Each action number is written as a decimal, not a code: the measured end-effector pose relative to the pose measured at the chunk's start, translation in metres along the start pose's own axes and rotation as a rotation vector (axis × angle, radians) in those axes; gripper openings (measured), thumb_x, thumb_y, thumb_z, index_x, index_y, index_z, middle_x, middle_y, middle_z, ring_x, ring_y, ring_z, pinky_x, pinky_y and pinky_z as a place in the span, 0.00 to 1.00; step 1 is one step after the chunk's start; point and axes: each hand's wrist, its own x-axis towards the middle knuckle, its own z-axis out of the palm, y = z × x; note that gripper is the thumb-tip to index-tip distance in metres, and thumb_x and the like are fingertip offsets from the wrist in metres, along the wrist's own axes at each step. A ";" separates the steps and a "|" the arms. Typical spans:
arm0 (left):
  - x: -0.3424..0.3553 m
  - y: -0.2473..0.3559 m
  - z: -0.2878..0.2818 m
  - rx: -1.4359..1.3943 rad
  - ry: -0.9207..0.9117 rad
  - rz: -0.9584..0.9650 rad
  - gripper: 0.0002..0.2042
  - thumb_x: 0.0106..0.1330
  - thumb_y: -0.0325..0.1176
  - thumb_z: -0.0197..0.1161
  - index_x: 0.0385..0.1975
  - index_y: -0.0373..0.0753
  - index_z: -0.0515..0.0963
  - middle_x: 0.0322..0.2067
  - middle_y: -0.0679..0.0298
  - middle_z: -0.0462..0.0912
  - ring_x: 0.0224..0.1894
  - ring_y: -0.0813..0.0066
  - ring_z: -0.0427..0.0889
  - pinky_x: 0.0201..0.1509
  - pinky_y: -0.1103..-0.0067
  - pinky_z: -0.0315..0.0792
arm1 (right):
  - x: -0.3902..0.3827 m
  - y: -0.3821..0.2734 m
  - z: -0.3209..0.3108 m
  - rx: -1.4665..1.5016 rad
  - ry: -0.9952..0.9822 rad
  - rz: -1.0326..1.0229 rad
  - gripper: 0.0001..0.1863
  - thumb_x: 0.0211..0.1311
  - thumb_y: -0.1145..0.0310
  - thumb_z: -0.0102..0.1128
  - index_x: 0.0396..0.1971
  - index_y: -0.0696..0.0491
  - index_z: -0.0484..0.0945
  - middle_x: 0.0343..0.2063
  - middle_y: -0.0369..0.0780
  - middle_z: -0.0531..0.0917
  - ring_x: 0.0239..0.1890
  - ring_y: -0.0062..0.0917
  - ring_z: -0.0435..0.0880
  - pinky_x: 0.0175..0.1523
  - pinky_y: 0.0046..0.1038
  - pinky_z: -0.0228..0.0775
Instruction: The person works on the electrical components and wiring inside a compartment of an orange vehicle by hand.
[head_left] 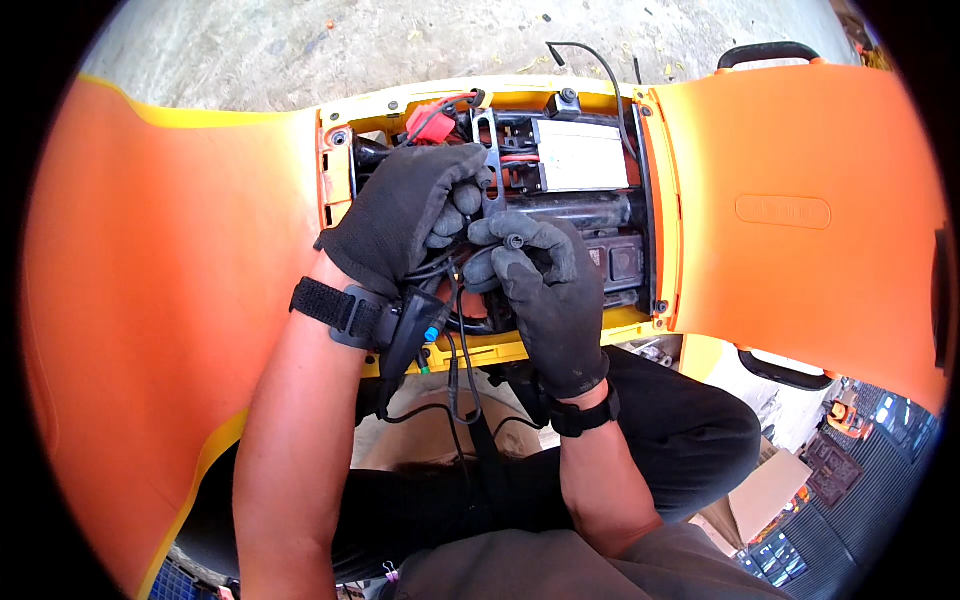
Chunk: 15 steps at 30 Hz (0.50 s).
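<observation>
Both hands wear dark gloves and work above the open compartment of an orange and yellow vehicle body. My right hand [550,290] pinches a small round black cable connector [514,241] between thumb and fingers, its open end facing up. Just left of it, my left hand [410,205] is closed with curled fingers; a small dark piece shows at its fingertips, too hidden to name. Several thin black cables [462,345] hang below the hands over the yellow rim [490,350]. Among them are a blue-tipped connector [431,334] and a green-tipped one [424,366].
A silver box [580,156] with red and black wires sits in the compartment, beside a perforated metal bracket [489,135]. A red connector [432,123] lies at the upper left. Orange panels [800,200] flank both sides. A cardboard box [765,495] stands at lower right.
</observation>
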 end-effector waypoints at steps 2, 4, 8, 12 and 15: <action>-0.001 0.000 0.000 -0.023 -0.005 -0.021 0.23 0.62 0.37 0.62 0.56 0.35 0.72 0.51 0.52 0.79 0.53 0.54 0.78 0.60 0.66 0.70 | 0.000 0.001 0.000 0.003 -0.008 -0.009 0.12 0.64 0.78 0.54 0.46 0.60 0.78 0.41 0.40 0.83 0.38 0.20 0.83 0.44 0.22 0.77; -0.002 -0.003 0.002 0.011 0.016 0.033 0.23 0.62 0.37 0.62 0.56 0.35 0.72 0.52 0.52 0.79 0.53 0.54 0.78 0.60 0.66 0.70 | 0.000 0.002 -0.001 0.017 -0.020 -0.012 0.11 0.64 0.77 0.54 0.46 0.60 0.78 0.41 0.40 0.83 0.38 0.20 0.83 0.44 0.22 0.77; -0.001 -0.001 0.001 0.045 0.014 0.051 0.23 0.62 0.37 0.62 0.57 0.36 0.72 0.53 0.52 0.78 0.55 0.54 0.77 0.61 0.66 0.69 | 0.000 0.001 -0.002 -0.023 -0.028 -0.011 0.12 0.65 0.77 0.54 0.47 0.59 0.78 0.41 0.40 0.82 0.38 0.21 0.83 0.45 0.23 0.77; -0.002 -0.005 0.003 0.072 0.045 0.118 0.23 0.62 0.37 0.62 0.57 0.36 0.71 0.54 0.52 0.77 0.56 0.54 0.77 0.62 0.65 0.68 | 0.000 0.001 -0.001 0.014 -0.029 0.003 0.12 0.65 0.77 0.54 0.47 0.59 0.77 0.41 0.40 0.82 0.38 0.21 0.84 0.45 0.23 0.77; -0.001 -0.009 0.004 0.046 0.052 0.118 0.23 0.62 0.37 0.61 0.57 0.35 0.72 0.54 0.52 0.77 0.56 0.54 0.77 0.62 0.66 0.68 | 0.000 0.000 -0.001 0.008 -0.032 0.007 0.12 0.65 0.77 0.54 0.47 0.59 0.77 0.41 0.40 0.82 0.39 0.21 0.84 0.46 0.24 0.78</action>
